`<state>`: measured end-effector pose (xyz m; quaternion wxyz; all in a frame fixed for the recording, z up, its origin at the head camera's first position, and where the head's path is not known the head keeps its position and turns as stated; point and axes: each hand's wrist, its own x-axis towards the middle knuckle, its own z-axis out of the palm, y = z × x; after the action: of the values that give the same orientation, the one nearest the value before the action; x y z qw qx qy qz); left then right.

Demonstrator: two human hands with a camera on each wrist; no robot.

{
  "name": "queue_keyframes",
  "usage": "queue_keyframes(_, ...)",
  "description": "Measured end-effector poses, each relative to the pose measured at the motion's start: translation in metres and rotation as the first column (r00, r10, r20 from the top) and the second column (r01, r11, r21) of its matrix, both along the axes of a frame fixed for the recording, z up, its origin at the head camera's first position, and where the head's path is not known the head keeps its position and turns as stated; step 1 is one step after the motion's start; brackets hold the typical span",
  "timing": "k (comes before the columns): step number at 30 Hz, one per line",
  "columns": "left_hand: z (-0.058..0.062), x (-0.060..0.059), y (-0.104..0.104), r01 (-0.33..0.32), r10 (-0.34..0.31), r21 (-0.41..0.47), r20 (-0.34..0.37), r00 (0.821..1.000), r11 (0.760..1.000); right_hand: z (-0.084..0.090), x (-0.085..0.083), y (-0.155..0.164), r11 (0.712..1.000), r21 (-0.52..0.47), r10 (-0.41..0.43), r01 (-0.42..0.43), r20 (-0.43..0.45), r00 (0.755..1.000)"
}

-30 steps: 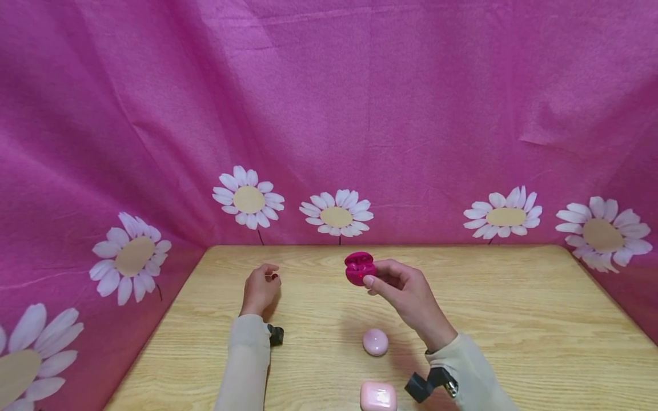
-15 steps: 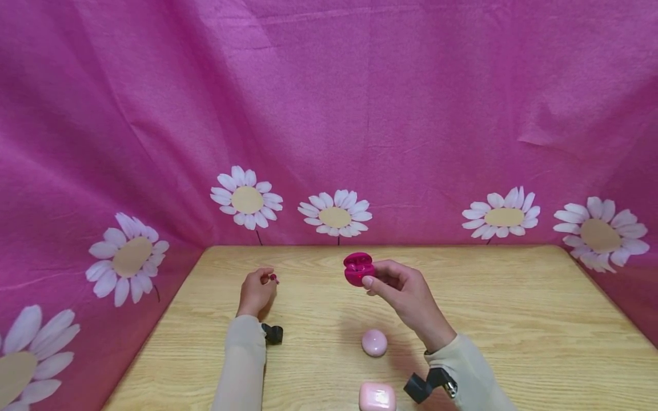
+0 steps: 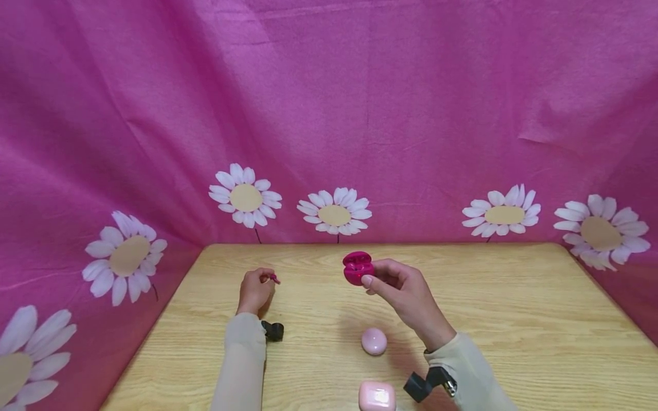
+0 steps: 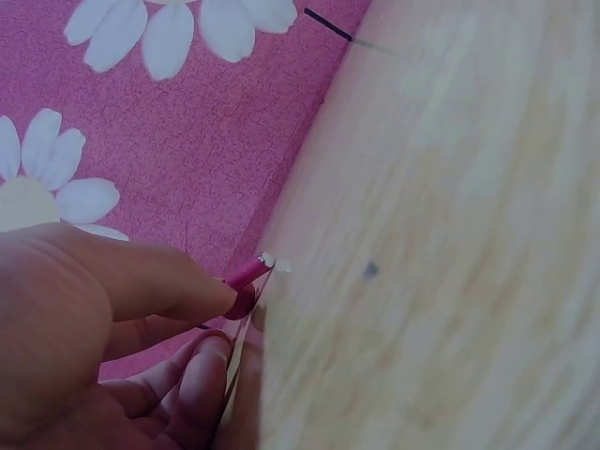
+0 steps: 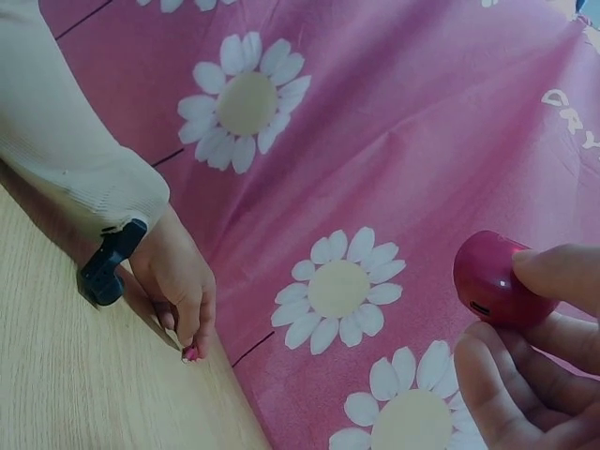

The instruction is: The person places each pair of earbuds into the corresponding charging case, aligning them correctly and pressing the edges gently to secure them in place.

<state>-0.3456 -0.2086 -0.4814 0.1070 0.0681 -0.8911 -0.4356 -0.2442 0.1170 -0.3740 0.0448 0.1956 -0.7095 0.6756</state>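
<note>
My right hand (image 3: pixel 396 285) holds a dark pink earbud case (image 3: pixel 357 268) above the wooden table (image 3: pixel 514 319), its lid standing open; the same case (image 5: pixel 495 281) shows between thumb and fingers in the right wrist view. My left hand (image 3: pixel 256 288) sits low over the table to the left and pinches a small dark pink earbud (image 3: pixel 275 279) at its fingertips. In the left wrist view the earbud (image 4: pixel 249 275) sticks out from under my thumb, its pale tip close to the tabletop. The right wrist view also catches the earbud (image 5: pixel 190 352) under my left hand (image 5: pixel 178 277).
A round pale pink case (image 3: pixel 374 341) lies on the table below my right hand. A squarish pale pink case (image 3: pixel 377 397) sits at the near edge. Pink cloth with white daisies (image 3: pixel 334 214) hangs behind and drapes both sides of the table.
My left hand has shifted slightly left and the earbud now pokes out further from its fingertips. My right hand with the open case has barely moved.
</note>
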Motion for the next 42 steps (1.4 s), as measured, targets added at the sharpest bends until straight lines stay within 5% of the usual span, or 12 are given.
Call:
queue_keyframes(26, 0.0081, 0.0053, 0.0041, 0.047, -0.049, 0.052, 0.031, 0.998, 0.998, -0.0002, -0.0004, -0.0001, 1.0, 0.012, -0.005, 0.005, 0.009, 1.0)
queue_keyframes(42, 0.0052, 0.0036, 0.0089, 0.039, -0.04, -0.081, -0.015, 0.999, 0.996, -0.0007, -0.0003, -0.0003, 1.0, 0.005, 0.001, -0.001, 0.012, 1.0)
